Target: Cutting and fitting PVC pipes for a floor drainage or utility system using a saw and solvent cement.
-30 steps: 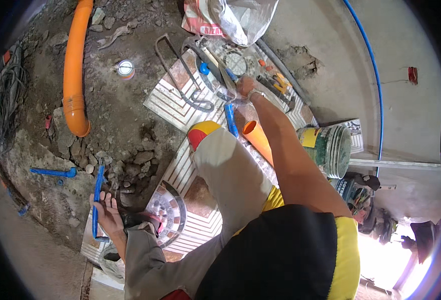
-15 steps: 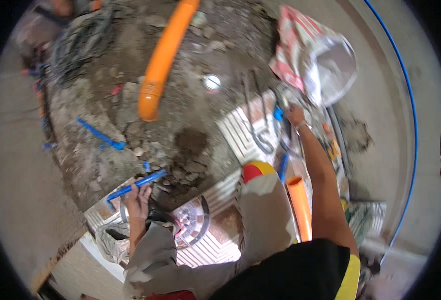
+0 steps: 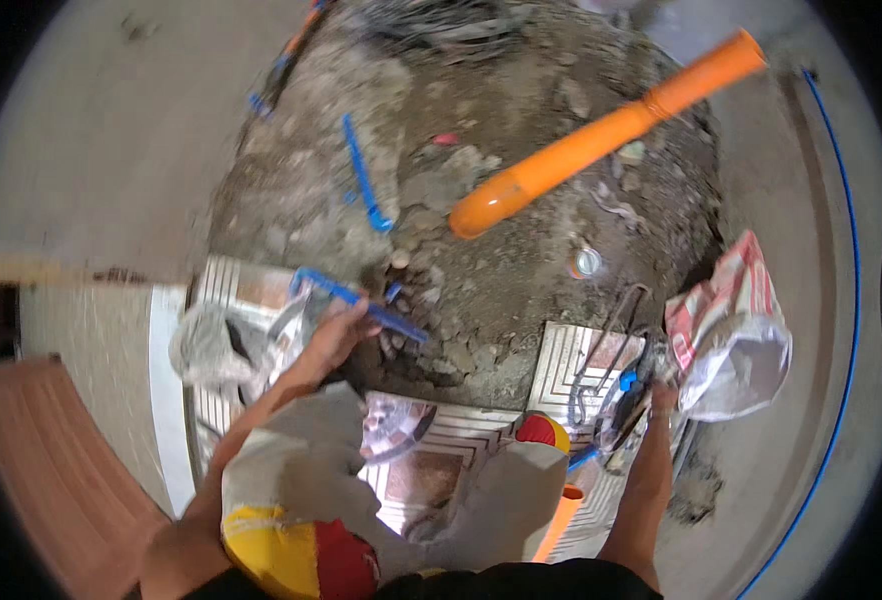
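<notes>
My left hand (image 3: pixel 339 338) is closed on a thin blue pipe (image 3: pixel 398 323) with a bent end. It holds the pipe over a tiled patch and broken dirt, the free end pointing right and slightly down. On the right, my right hand (image 3: pixel 665 396) reaches down among a cluster of tools beside a white-and-red sack (image 3: pixel 736 345). Its fingers are too small and blurred to make out. A blue fitting (image 3: pixel 628 380) lies close to that hand, next to a bent metal bar (image 3: pixel 601 345) on a tile.
A long orange pipe (image 3: pixel 586 140) lies across the rubble. Another blue pipe (image 3: pixel 365 180) and an open tin (image 3: pixel 586 263) rest on the dirt. A second orange pipe (image 3: pixel 561 520) is by my knee. A blue hose (image 3: pixel 851 250) runs along the right wall; a crumpled bag (image 3: pixel 206 345) sits at left.
The view has swung round, shifting the scene. My left hand keeps hold of the blue pipe, which now slopes down to the right. My right hand stays by the tools, nearer the sack.
</notes>
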A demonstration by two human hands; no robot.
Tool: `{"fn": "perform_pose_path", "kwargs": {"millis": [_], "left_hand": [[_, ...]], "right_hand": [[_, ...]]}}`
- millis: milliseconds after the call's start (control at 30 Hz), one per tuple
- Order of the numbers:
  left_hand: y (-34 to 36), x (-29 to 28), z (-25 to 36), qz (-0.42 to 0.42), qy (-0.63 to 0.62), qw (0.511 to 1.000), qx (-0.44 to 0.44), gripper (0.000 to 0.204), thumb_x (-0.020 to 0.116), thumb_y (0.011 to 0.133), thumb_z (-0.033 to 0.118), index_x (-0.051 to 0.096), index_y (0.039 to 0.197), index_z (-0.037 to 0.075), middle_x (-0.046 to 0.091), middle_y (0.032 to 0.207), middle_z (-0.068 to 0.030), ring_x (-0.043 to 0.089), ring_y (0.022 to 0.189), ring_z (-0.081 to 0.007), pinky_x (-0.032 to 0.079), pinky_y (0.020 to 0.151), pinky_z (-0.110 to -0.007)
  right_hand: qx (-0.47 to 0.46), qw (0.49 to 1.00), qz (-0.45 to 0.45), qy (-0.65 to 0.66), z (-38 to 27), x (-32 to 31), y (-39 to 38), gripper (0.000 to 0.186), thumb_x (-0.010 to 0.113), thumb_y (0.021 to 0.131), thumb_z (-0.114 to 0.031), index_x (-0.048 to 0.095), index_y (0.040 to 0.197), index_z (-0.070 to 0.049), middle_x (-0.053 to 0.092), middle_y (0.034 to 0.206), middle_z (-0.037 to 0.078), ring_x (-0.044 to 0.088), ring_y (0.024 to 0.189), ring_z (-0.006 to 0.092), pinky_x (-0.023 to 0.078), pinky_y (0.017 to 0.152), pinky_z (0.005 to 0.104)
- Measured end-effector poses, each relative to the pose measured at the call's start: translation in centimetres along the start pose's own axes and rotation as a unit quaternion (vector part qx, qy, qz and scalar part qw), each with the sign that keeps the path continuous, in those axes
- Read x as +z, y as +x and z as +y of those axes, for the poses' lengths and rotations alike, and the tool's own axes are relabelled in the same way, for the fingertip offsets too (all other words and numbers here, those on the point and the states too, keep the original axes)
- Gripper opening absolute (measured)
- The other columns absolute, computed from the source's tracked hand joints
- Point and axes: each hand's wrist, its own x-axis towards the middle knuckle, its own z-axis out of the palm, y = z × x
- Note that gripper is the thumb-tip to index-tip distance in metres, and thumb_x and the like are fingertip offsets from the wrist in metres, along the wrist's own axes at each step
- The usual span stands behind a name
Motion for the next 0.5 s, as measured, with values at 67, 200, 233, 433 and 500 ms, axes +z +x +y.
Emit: {"fn": "perform_pose_path", "kwargs": {"millis": [67, 200, 233, 433, 500], "left_hand": [[0.1, -0.3, 0.1, -0.019, -0.012, 0.999, 0.022, 0.031, 0.066, 0.097, 0.026, 0.053, 0.122, 0.013, 0.065, 0.113, -0.0052, 0.065, 0.101, -0.0191, 0.055, 0.086, -0.037], [1.6, 0.7, 0.1, -0.019, -0.081, 0.996, 0.034, 0.025, 0.065, 0.097, 0.023, 0.055, 0.116, 0.011, 0.066, 0.106, -0.0054, 0.066, 0.098, -0.0176, 0.057, 0.079, -0.033], [0.7, 1.2, 1.7, 0.007, -0.064, 0.997, 0.044, 0.025, 0.065, 0.097, 0.023, 0.055, 0.116, 0.011, 0.066, 0.106, -0.0054, 0.066, 0.098, -0.0176, 0.057, 0.079, -0.033], [-0.7, 2.6, 9.3, -0.068, -0.341, 0.930, 0.120, 0.031, 0.057, 0.101, 0.019, 0.050, 0.127, 0.002, 0.064, 0.104, -0.0079, 0.066, 0.099, -0.0213, 0.057, 0.085, -0.033], [-0.4, 2.0, 11.2, -0.070, -0.407, 0.896, 0.162, 0.034, 0.055, 0.102, 0.020, 0.048, 0.129, 0.000, 0.063, 0.100, -0.0081, 0.065, 0.096, -0.0210, 0.056, 0.084, -0.031]], "right_hand": [[-0.040, 0.997, 0.017, -0.057, 0.5, -1.9, 0.9, 0.036, 0.070, 0.081, -0.030, 0.067, 0.098, 0.002, 0.070, 0.095, 0.018, 0.067, 0.087, 0.0340, 0.054, 0.079, 0.0467], [-0.292, 0.909, 0.158, -0.253, -2.2, -13.1, 5.7, 0.037, 0.072, 0.083, -0.039, 0.071, 0.102, -0.007, 0.074, 0.091, 0.007, 0.069, 0.087, 0.0244, 0.056, 0.078, 0.0418], [-0.168, 0.972, 0.164, 0.028, -5.1, -9.8, 3.7, 0.048, 0.067, 0.089, -0.045, 0.069, 0.113, -0.003, 0.074, 0.091, 0.010, 0.069, 0.088, 0.0253, 0.056, 0.079, 0.0414], [-0.566, 0.768, -0.219, -0.204, -30.9, -10.5, -4.5, 0.035, 0.050, 0.100, -0.025, 0.060, 0.126, -0.003, 0.058, 0.132, 0.016, 0.061, 0.101, 0.0222, 0.053, 0.078, 0.0320], [-0.132, 0.933, -0.305, 0.142, -36.0, -1.8, -14.9, 0.037, 0.058, 0.099, -0.019, 0.051, 0.133, -0.008, 0.063, 0.117, 0.011, 0.061, 0.089, 0.0132, 0.050, 0.067, 0.0259]]}}
